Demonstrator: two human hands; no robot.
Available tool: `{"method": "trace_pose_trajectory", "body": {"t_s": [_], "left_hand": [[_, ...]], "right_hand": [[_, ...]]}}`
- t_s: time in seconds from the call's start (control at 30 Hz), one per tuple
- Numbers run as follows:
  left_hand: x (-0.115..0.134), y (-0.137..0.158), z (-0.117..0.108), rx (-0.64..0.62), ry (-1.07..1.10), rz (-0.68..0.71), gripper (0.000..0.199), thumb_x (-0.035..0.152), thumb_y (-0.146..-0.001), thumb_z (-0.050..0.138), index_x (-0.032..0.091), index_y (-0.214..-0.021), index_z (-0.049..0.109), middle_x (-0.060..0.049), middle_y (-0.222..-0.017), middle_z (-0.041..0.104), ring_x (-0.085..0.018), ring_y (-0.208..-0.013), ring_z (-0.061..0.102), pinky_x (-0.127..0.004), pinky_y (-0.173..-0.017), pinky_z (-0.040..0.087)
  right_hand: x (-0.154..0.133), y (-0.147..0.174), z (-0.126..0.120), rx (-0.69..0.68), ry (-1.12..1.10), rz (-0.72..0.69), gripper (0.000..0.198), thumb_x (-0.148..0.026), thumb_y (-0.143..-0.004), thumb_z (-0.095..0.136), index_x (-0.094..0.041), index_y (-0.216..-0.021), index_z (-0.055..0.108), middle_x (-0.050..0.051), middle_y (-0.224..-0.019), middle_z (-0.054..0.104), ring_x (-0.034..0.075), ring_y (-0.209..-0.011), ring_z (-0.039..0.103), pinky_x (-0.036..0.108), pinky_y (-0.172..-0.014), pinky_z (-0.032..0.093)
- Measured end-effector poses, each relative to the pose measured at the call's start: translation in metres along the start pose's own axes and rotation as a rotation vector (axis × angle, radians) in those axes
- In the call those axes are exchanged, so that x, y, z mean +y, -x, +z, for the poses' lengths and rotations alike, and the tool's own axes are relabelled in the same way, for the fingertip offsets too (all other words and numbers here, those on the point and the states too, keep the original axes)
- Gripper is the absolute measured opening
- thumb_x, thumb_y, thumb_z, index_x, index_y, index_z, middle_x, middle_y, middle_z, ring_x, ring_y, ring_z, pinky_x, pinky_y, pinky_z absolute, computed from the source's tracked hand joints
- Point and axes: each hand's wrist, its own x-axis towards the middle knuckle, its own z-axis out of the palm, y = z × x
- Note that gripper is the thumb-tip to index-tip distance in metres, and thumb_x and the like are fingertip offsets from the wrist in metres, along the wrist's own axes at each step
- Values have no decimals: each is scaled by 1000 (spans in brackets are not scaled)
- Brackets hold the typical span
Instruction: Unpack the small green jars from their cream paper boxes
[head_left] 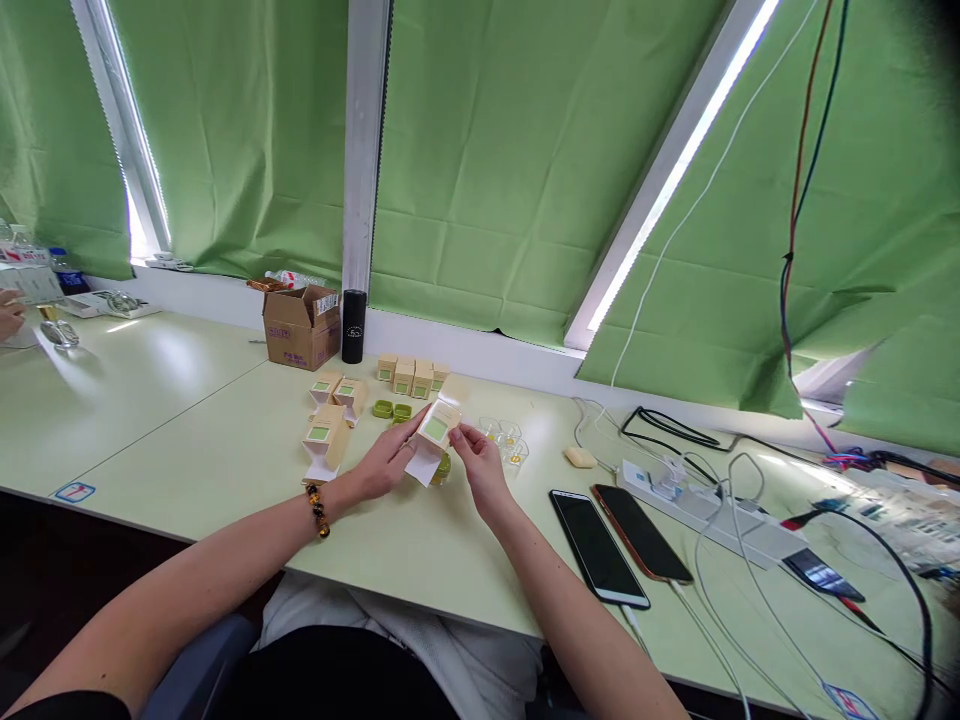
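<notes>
Between my two hands is a small cream paper box (439, 424) with a green window panel and a white flap hanging down. My left hand (386, 460) grips its left side, and my right hand (480, 465) pinches its right edge. Partly behind the box, a green jar (443, 468) sits near my right fingers. Green containers (383, 409) stand just beyond my left hand. More cream boxes with flaps open (324, 435) lie to the left. Clear small cups (510, 440) are right of my right hand.
Several closed boxes (405, 376) stand farther back, near a cardboard carton (301, 328) and black cylinder (353, 326). At right lie a white phone (598, 548), a dark phone (641, 533), a power strip (712, 520) and loose cables. Another person's hand (10, 314) shows at far left.
</notes>
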Motion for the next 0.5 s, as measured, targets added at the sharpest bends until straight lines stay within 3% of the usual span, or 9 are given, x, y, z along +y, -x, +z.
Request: {"method": "trace_pose_trajectory", "body": {"t_s": [0.17, 0.4, 0.5], "left_hand": [[-1, -4, 3, 48, -22, 2, 53, 37, -101, 58, 26, -153, 53, -11, -151, 60, -33, -141, 54, -49, -120, 41], [7, -5, 5, 0, -41, -19, 71, 35, -89, 76, 25, -154, 47, -13, -148, 60, -34, -132, 58, -48, -111, 47], [5, -3, 5, 5, -3, -28, 72, 37, -90, 76, 24, -154, 46, -14, -150, 58, -35, -135, 56, -47, -111, 46]], "right_hand": [[3, -1, -1, 4, -16, 23, 54, -68, -72, 84, -23, -101, 73, 9, -99, 82, 29, -96, 77, 42, -87, 60], [4, -1, -1, -2, -24, 8, 59, -70, -72, 83, -23, -107, 74, 10, -108, 82, 30, -98, 77, 43, -87, 62], [4, -1, -2, -8, -8, 15, 58, -69, -73, 82, -22, -106, 76, 11, -110, 82, 31, -100, 77, 44, -88, 62]]}}
